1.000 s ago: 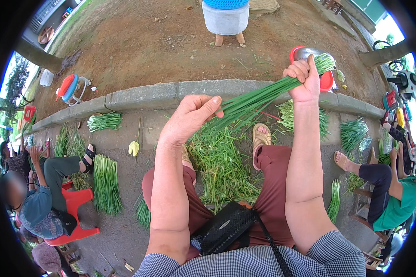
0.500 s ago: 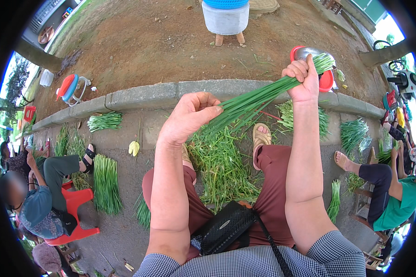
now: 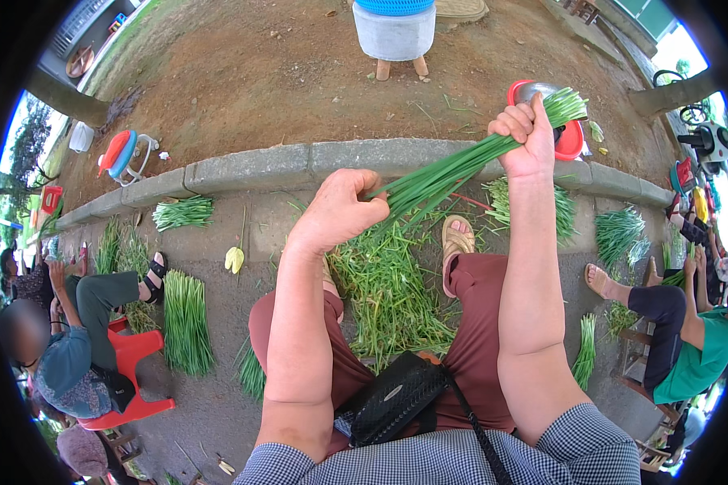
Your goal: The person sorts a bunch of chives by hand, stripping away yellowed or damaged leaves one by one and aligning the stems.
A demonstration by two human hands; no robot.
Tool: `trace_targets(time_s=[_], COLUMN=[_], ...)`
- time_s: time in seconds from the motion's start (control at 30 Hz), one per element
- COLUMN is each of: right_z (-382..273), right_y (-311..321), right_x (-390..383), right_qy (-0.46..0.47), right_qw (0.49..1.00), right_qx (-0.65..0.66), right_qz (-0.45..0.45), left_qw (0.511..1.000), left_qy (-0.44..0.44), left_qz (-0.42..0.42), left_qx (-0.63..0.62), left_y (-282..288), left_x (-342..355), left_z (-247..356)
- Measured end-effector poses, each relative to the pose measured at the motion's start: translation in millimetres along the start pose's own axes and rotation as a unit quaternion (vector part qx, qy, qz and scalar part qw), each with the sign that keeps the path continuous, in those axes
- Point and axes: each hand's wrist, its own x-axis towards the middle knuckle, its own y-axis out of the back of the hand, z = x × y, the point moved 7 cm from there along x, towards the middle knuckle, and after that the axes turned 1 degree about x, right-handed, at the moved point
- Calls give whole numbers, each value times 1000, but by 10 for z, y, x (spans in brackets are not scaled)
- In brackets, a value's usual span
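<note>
While your right hand [image 3: 527, 141] is clenched around a slender bundle of long, dark-green, grass-like stalks [image 3: 457, 171], just short of its pale ends, the leaves fan toward your left hand [image 3: 341, 208], raised on the near side of the long, grey stone-block curb [image 3: 251, 168]. Your left thumb and bent forefinger close at the leaf tips, though you cannot tell whether any strand is caught between them. Seen from above, the bundle slants across the curb, its pale ends beyond the far edge. Expect it to be light, springy toward the butts and limp toward the tips, probably a little slick if damp; the thin blades would likely crease or tear under a hard pinch. The firm, gathered stem end looks the best place to hold it, and the loose tips the worst. On the curb's near side, a flat, tangled heap of green and yellowish clippings [image 3: 388, 295] looks soft and matted beside a woven-looking tan sandal [image 3: 459, 237]; beyond the curb, a smooth, round red plastic basin [image 3: 572, 142] shows behind your fist.
</note>
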Motion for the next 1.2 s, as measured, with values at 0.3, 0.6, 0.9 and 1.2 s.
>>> trace_targets(time_s=[0.3, 0.6, 0.9, 1.2], right_z=[-259, -181, -137, -110], right_y=[7, -11, -26, -14], right_x=[-35, -20, -25, -11], right_qy=[51, 3, -10, -14], right_qw=[998, 998, 997, 997], right_qx=[0, 42, 37, 37], right_qz=[-33, -56, -70, -65], left_qw=[970, 980, 978, 975], left_qy=[-23, -13, -22, -16], left_qz=[188, 125, 26, 41], left_qx=[149, -153, -205, -217], left_y=[350, 345, 157, 106], left_x=[-72, -81, -90, -63], left_z=[-90, -120, 40, 6])
